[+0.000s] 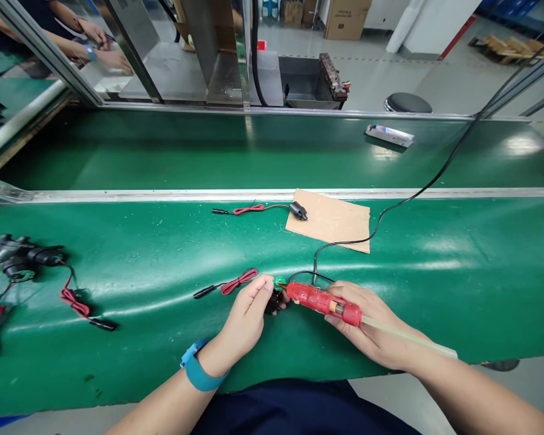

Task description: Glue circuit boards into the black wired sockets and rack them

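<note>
Right hand (367,320) gripping tubular red glue gun (310,296), translucent rod (410,336), glossy mat (480,302)

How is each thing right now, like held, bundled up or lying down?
Red glue gun, held, tip near green piece.
Right hand, closed around it.
Left hand, closed on black part.
Glue stick, poking out behind.
Wire beside left hand, bundled.
Cardboard, lying flat.
Wristband, worn.
</note>
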Demonstrator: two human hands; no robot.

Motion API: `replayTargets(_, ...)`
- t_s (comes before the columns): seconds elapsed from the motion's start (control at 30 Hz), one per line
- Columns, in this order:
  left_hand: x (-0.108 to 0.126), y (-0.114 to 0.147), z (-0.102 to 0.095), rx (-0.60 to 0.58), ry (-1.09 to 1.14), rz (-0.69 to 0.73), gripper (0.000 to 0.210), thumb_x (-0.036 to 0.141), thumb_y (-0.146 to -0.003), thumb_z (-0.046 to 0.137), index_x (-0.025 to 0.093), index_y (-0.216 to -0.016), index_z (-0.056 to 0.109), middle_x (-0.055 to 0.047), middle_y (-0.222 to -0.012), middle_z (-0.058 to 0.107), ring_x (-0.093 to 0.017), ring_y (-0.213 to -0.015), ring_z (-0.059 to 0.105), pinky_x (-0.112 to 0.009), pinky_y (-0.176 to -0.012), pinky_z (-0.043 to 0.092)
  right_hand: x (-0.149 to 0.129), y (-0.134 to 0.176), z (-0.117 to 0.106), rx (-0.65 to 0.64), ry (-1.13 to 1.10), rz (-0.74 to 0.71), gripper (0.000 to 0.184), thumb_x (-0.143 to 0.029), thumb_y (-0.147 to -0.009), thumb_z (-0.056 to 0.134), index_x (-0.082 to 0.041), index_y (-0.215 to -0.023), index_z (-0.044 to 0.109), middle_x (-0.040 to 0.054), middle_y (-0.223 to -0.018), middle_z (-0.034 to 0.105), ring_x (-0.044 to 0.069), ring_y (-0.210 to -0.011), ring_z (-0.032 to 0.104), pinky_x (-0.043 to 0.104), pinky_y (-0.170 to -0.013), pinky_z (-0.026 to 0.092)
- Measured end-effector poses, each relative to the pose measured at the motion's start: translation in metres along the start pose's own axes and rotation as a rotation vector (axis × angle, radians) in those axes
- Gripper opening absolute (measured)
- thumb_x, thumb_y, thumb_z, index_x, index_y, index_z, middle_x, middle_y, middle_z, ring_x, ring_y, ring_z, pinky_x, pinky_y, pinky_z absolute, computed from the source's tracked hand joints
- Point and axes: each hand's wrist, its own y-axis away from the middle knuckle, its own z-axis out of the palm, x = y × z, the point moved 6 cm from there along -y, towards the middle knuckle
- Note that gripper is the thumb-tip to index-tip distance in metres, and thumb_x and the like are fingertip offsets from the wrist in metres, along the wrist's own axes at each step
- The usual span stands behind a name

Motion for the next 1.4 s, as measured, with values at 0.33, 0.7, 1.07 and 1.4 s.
replayTargets(0.33,-0.0003,-0.0005,-0.0005,-0.001,0.016,-0.006,0.035,0.048,-0.103,0.048,0.02,-0.093,0.067,-0.005,-0.087,0.071,-0.021,-0.08,0.065,-0.029,-0.069,0.05,-0.0025,-0.0021,-0.0009,0.012,0.051,-0.003,0.013,-0.029,-0.107,0.045,-0.022,-0.099,0.051,0.0031,-0.086,0.056,0.019,-0.075,0.052,0.034,-0.069,0.043)
replayTargets(0.7,-0.0026,-0.002,-0.0006,-0.021,0.016,-0.005,0.036,0.048,-0.103,0.048,0.018,-0.094,0.065,-0.006,-0.089,0.07,-0.019,-0.079,0.064,-0.028,-0.068,0.05,0.0009,-0.0005,0.0009,0.014,0.039,-0.005,0.013,-0.029,-0.107,0.046,-0.021,-0.096,0.05,0.0029,-0.086,0.057,0.019,-0.076,0.052,0.034,-0.07,0.043)
replayTargets(1.07,-0.0052,-0.0011,-0.0017,-0.025,0.017,0.003,0.034,0.046,-0.104,0.047,0.018,-0.096,0.065,-0.006,-0.09,0.07,-0.019,-0.082,0.063,-0.028,-0.069,0.051,-0.0011,0.0018,0.0012,-0.008,0.071,0.004,0.017,-0.029,-0.107,0.044,-0.022,-0.092,0.046,0.0008,-0.082,0.054,0.018,-0.073,0.051,0.033,-0.069,0.042)
replayTargets(1.4,-0.0053,-0.0005,-0.001,-0.008,0.016,-0.002,0.033,0.046,-0.103,0.048,0.019,-0.093,0.064,-0.005,-0.086,0.068,-0.019,-0.078,0.061,-0.029,-0.068,0.05,-0.0031,0.0037,0.0012,0.0,0.086,-0.076,0.011,-0.022,-0.105,0.045,-0.022,-0.095,0.046,0.0036,-0.089,0.057,0.019,-0.078,0.052,0.033,-0.069,0.043)
